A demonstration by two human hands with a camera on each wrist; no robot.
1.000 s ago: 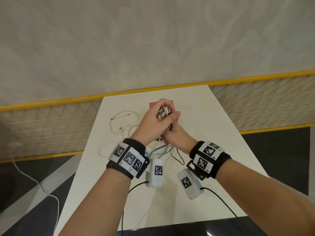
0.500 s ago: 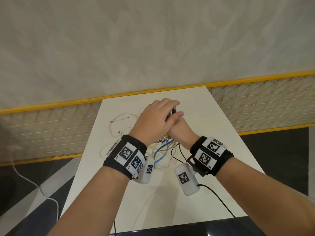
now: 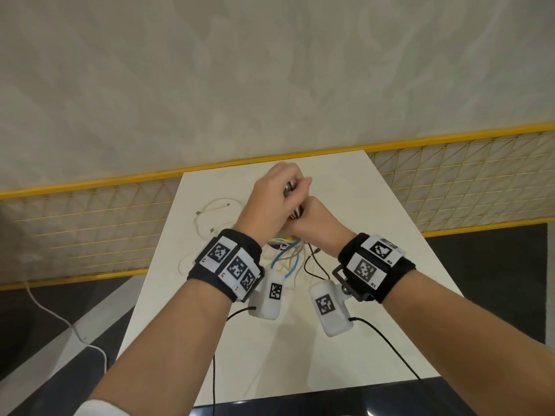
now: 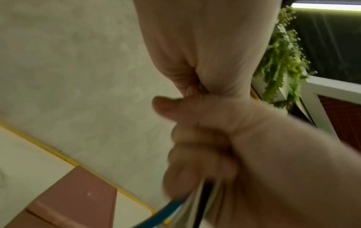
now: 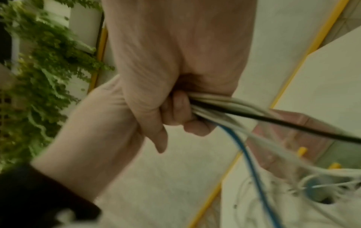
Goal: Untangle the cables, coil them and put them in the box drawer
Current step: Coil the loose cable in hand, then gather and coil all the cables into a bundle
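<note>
Both hands meet above the middle of the white table (image 3: pixel 390 235) and grip one bundle of cables (image 3: pixel 296 212). My left hand (image 3: pixel 286 189) sits higher and farther away, its fingers curled round the bundle's upper part. Just below it, my right hand (image 3: pixel 303 219) clamps the same strands; its fist shows in the right wrist view (image 5: pixel 181 111), with white, black and blue cables (image 5: pixel 240 111) leaving it. Those strands hang down into a loose tangle (image 3: pixel 288 259) on the table. The brown-pink box (image 4: pixel 74 200) stands beyond the hands, hidden in the head view.
A loose white cable (image 3: pixel 210 210) lies on the table's left part. A yellow-framed mesh fence (image 3: pixel 90 223) runs behind the table below a pale wall. The table's near edge (image 3: pixel 330 391) is close to me, dark floor on either side. Green plants (image 4: pixel 281 61) hang off to the right.
My left hand swept over the right hand and now sits higher and farther along the bundle. The right hand stayed almost in place. The box top has gone out of sight behind the hands.
</note>
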